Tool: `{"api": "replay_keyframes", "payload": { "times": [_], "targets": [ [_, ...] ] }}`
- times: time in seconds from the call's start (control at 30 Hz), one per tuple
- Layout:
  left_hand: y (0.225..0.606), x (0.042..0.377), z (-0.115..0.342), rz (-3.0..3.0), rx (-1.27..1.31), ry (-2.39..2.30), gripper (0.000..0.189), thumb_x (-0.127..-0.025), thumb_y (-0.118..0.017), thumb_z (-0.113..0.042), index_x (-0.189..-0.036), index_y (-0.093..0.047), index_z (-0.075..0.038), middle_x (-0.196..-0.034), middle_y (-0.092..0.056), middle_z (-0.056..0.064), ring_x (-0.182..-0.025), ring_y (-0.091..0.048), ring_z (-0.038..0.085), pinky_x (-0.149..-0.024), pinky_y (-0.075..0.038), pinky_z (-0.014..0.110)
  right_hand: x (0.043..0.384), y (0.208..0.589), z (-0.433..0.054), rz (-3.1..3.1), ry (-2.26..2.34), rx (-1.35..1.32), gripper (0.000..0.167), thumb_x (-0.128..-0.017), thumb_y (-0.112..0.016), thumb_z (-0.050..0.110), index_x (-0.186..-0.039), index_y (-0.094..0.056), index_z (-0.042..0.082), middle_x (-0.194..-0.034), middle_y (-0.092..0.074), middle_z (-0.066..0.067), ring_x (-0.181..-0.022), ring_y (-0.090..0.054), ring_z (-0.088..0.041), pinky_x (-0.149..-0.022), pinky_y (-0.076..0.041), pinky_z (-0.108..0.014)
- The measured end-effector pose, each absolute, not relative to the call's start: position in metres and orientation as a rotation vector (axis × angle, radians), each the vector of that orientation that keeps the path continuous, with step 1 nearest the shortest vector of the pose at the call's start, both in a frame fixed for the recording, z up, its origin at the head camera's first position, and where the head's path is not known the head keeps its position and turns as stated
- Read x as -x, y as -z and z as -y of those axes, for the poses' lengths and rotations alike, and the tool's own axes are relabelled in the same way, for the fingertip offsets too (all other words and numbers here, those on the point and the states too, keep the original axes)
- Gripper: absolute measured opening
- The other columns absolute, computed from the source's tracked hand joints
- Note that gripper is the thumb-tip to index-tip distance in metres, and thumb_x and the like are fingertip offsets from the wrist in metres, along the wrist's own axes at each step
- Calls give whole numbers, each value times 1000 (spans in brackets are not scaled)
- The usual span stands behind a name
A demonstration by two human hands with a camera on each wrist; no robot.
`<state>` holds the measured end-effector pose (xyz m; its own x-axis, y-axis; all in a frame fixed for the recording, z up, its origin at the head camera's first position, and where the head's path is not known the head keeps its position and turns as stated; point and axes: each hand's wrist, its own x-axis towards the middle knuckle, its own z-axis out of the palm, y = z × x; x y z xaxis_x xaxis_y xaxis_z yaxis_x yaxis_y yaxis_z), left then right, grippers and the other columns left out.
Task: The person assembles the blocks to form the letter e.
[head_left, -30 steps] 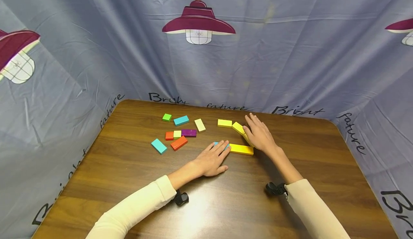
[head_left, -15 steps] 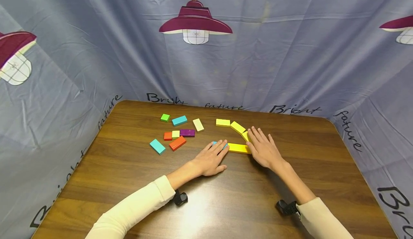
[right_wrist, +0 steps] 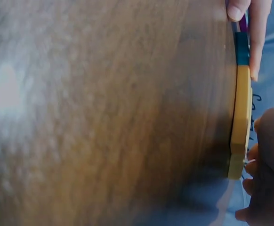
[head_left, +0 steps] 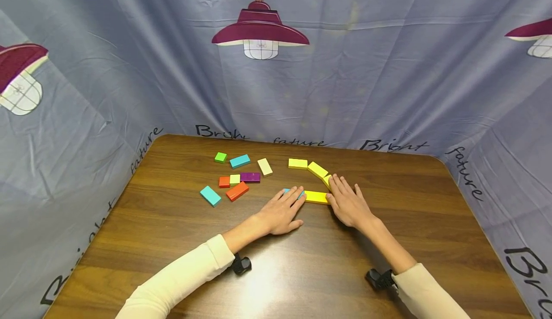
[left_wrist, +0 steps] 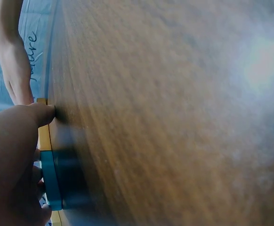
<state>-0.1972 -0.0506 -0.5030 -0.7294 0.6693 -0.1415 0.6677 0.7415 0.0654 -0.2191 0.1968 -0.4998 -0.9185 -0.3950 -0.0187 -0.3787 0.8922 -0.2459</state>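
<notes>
My left hand (head_left: pixel 280 213) lies with straight fingers over a blue block (left_wrist: pixel 51 181), covering most of it in the head view. Against that block's right end sits a long orange-yellow block (head_left: pixel 316 197). My right hand (head_left: pixel 351 204) has its fingers extended over the right end of the row, its thumb at the orange-yellow block. Under its fingertips a yellow block (head_left: pixel 327 181) is partly hidden. From there the line curves away through a second yellow block (head_left: pixel 317 169) to a third yellow block (head_left: pixel 297 164) at the back.
Loose blocks lie left on the wooden table (head_left: pixel 164 242): green (head_left: pixel 221 157), blue (head_left: pixel 239 161), cream (head_left: pixel 265 166), purple (head_left: pixel 250 177), red (head_left: pixel 237 191) and turquoise (head_left: pixel 210 196). A small red block (head_left: pixel 224 182) touches a pale green one (head_left: pixel 235 179). Grey-blue cloth (head_left: pixel 172 70) hangs behind.
My right hand has drawn back towards me from the upper yellow blocks, uncovering them, then shifted slightly left against the row's right end. My left hand stays over the blue block.
</notes>
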Motion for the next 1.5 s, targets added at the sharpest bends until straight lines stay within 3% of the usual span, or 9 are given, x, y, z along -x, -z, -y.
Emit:
{"api": "replay_keyframes", "payload": {
  "times": [0.4, 0.7, 0.83, 1.0, 1.17, 1.5],
  "targets": [
    [503, 198, 50, -2793, -1073, -14, 75, -103, -43, -51, -160, -16, -9, -166, -10, 10, -151, -9, 23, -120, -10, 41, 219, 502, -195, -2978, 316, 604, 60, -108, -38, 29, -156, -21, -3, -161, -19, -23, -147, -18, -42, -111, -11, -69],
    [496, 206, 52, -2877, -1020, -277, 68, -102, -53, -42, -156, -31, -8, -162, -24, 15, -148, -21, 31, -118, -16, 48, 217, 501, -194, -2980, 316, 594, 59, -108, -38, 28, -156, -22, -4, -160, -21, -23, -146, -19, -43, -110, -12, -69],
    [488, 219, 62, -3069, -774, -564, 61, -99, -59, -35, -148, -44, -2, -147, -46, 17, -135, -43, 32, -112, -33, 46, 217, 499, -192, -2977, 319, 596, 59, -108, -38, 29, -156, -22, -3, -161, -21, -23, -146, -18, -43, -111, -11, -69],
    [484, 239, 82, -3223, -359, -908, 51, -95, -66, -33, -132, -58, 1, -119, -64, 16, -108, -58, 31, -89, -50, 43, 217, 498, -193, -2979, 320, 594, 59, -108, -38, 29, -156, -23, -4, -161, -21, -23, -146, -18, -43, -111, -11, -69],
    [492, 255, 98, -3270, -111, -966, 50, -92, -70, -35, -124, -61, 3, -105, -65, 15, -96, -58, 32, -82, -48, 44, 217, 498, -194, -2981, 313, 590, 59, -108, -38, 28, -156, -23, -4, -161, -21, -23, -146, -19, -44, -111, -12, -69],
    [506, 272, 104, -3259, 45, -825, 60, -87, -72, -51, -106, -60, 4, -91, -59, 16, -90, -56, 35, -81, -47, 46, 216, 496, -192, -2984, 321, 592, 59, -108, -39, 28, -156, -23, -4, -160, -21, -23, -146, -20, -44, -111, -13, -69]
  ]
}}
